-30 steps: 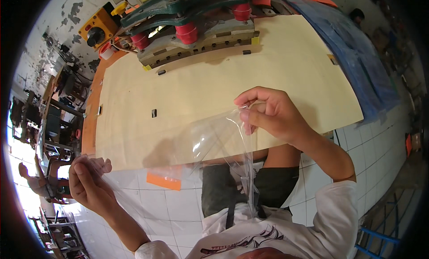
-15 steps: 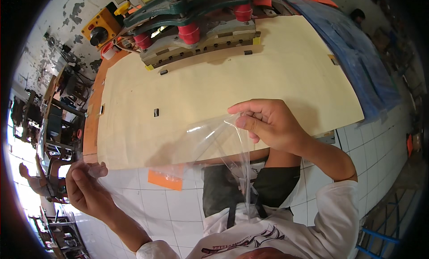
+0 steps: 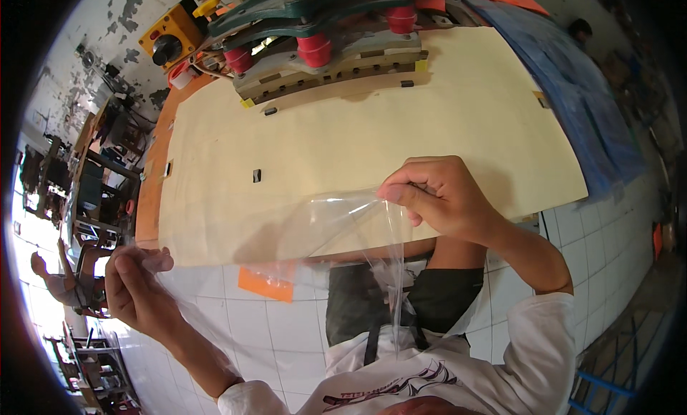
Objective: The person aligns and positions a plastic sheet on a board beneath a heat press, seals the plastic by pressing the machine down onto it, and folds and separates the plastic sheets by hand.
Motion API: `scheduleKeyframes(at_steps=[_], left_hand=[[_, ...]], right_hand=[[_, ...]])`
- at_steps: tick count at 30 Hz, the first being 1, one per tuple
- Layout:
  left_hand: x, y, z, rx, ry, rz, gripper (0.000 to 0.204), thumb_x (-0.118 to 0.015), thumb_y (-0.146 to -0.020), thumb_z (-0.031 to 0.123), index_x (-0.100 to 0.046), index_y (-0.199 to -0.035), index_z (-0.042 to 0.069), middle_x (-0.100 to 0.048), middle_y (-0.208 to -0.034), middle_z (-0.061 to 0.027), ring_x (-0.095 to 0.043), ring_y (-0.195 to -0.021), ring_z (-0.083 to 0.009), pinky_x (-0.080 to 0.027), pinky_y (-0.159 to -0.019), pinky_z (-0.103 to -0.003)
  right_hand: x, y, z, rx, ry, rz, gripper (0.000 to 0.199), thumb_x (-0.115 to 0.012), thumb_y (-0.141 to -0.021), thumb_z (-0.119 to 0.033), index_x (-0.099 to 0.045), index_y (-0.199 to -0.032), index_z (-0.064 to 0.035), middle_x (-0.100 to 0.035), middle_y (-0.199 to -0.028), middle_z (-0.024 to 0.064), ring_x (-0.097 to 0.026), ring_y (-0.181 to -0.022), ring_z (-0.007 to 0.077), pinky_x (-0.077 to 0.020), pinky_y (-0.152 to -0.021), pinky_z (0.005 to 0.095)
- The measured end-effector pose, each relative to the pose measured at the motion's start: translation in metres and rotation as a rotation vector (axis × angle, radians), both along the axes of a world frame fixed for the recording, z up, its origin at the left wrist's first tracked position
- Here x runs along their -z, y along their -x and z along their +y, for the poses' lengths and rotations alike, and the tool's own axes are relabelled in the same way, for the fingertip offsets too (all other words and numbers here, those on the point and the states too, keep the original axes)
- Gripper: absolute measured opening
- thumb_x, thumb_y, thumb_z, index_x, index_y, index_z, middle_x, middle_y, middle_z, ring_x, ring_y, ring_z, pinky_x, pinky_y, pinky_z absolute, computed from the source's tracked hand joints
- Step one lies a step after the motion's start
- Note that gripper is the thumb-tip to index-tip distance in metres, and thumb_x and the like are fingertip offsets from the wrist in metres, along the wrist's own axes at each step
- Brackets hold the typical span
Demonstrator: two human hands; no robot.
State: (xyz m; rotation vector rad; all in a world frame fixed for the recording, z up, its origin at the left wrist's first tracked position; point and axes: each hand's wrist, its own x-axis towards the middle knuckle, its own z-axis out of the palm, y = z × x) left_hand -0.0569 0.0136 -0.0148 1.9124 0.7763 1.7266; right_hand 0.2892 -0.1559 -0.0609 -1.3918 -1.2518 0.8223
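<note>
A clear plastic sheet (image 3: pixel 336 232) hangs stretched between my two hands, over the near edge of the table and my lap. My right hand (image 3: pixel 440 200) pinches its upper edge between thumb and fingers, above the pale yellow board (image 3: pixel 322 143). My left hand (image 3: pixel 139 290), past the board's near left corner, is closed on the sheet's other end. The lower part of the sheet drapes toward my legs, and its far outline is hard to make out.
A press machine (image 3: pixel 322 50) with red cylinders stands at the board's back. Small black blocks (image 3: pixel 257 176) sit on the board. A yellow control box (image 3: pixel 172 36) is at back left, blue plastic sheeting (image 3: pixel 572 107) at right. An orange piece (image 3: pixel 266 282) shows below the table edge. A person (image 3: pixel 71 275) is far left.
My right fingers have closed into a tighter pinch on the sheet's edge. The left hand keeps its hold. The whole view has shifted slightly.
</note>
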Motion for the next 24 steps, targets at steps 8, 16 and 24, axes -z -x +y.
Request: scheduleKeyframes(at_steps=[8,16,24], left_hand=[[0.004,-0.012,0.008,0.089,0.146,-0.038,0.026,-0.056,-0.102,0.019,-0.065,-0.100,-0.005,-0.066,-0.076,-0.0093,-0.063,-0.063,-0.0138,-0.054,-0.060,-0.027],[0.007,-0.040,0.013,0.144,0.280,-0.001,0.028,-0.055,-0.102,0.022,-0.063,-0.100,-0.006,-0.066,-0.072,-0.0098,-0.065,-0.061,-0.0176,-0.056,-0.060,-0.029],[0.007,-0.047,0.010,0.194,0.317,-0.018,0.028,-0.057,-0.101,0.020,-0.063,-0.096,-0.007,-0.068,-0.074,-0.0109,-0.068,-0.063,-0.0179,-0.057,-0.062,-0.029]], right_hand=[[0.016,-0.010,0.004,0.028,-0.177,-0.154,0.014,-0.067,-0.092,-0.010,-0.068,-0.085,0.0018,-0.063,-0.070,0.0051,-0.055,-0.055,0.0086,-0.0425,-0.050,0.0242],[0.023,-0.016,0.003,0.093,-0.182,-0.135,0.022,-0.067,-0.094,-0.016,-0.066,-0.082,0.0019,-0.058,-0.071,0.0029,-0.052,-0.054,0.0066,-0.0409,-0.051,0.0226],[0.028,-0.015,0.003,0.227,-0.205,-0.070,0.021,-0.068,-0.094,-0.014,-0.063,-0.080,0.0013,-0.055,-0.072,0.0014,-0.046,-0.053,0.0041,-0.0367,-0.048,0.0196]])
